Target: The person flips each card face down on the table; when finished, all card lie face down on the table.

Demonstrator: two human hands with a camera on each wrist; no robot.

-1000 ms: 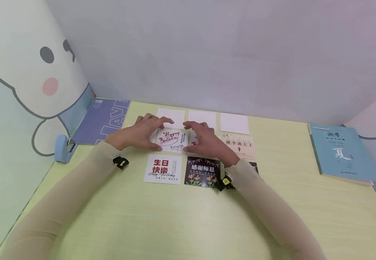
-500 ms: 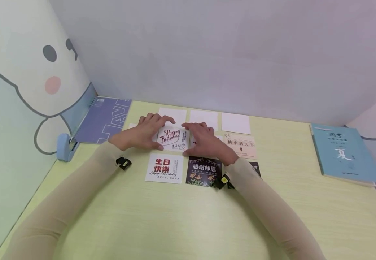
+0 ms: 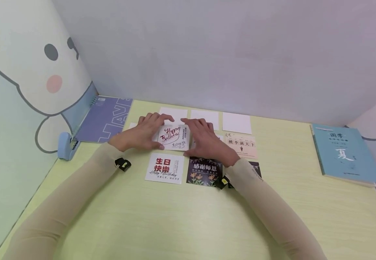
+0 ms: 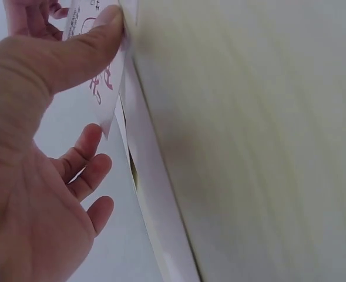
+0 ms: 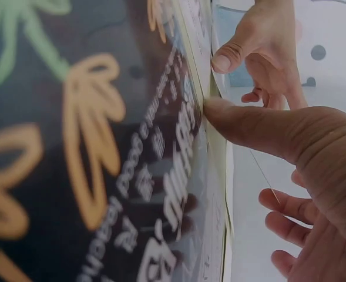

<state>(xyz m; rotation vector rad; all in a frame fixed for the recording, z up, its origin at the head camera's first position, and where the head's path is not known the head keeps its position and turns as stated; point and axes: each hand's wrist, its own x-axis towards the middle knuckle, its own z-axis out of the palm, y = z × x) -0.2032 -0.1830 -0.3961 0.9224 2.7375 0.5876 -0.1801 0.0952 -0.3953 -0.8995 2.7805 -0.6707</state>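
Observation:
A white Happy Birthday card (image 3: 174, 137) with red script lies between my two hands, in the middle row of cards. My left hand (image 3: 140, 135) pinches it; in the left wrist view the thumb (image 4: 96, 44) presses on the printed face and the card (image 4: 105, 97) stands tilted, one corner off the surface. My right hand (image 3: 209, 142) arches at the card's right side, index finger past the top edge and thumb by the lower corner. In the right wrist view that thumb's tip (image 5: 219, 111) is at a card edge and the other fingers (image 5: 287, 226) curve loosely.
Three blank white cards (image 3: 236, 122) line the back. A beige card (image 3: 241, 146) lies to the right. In front are a red-lettered card (image 3: 164, 168) and a black flowered card (image 3: 204, 171). A purple notebook (image 3: 108, 119), blue clip-like object (image 3: 64, 146) and blue book (image 3: 347, 153) flank them.
The Happy Birthday card has shifted slightly right and away, with the left hand on it. The right hand has barely moved; the view has shifted a little.

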